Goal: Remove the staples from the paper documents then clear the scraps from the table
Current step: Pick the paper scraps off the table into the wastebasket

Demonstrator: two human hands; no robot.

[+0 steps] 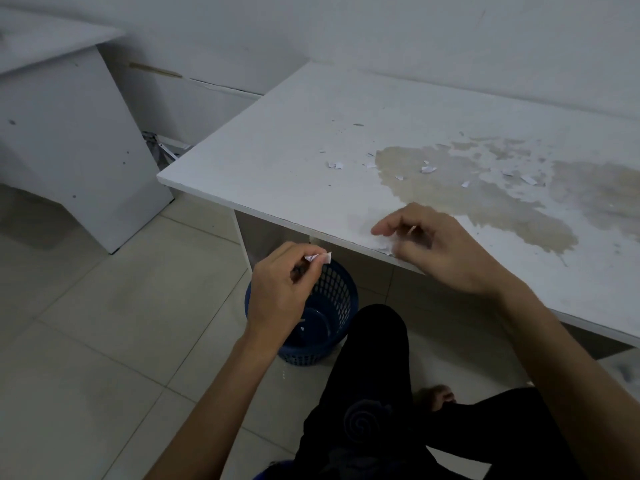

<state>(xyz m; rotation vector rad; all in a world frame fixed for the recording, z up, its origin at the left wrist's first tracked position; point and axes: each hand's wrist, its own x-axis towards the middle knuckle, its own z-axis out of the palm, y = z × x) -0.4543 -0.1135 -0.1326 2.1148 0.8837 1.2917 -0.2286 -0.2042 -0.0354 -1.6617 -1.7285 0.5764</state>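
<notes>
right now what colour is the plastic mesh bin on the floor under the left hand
Dark blue: the perforated plastic wastebasket shows best in the head view, on the floor tiles below the left hand.

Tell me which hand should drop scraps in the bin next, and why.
Left. The left hand already pinches a paper scrap and hangs right above the blue bin. The right hand is at the table edge over another scrap, farther from the bin.
</notes>
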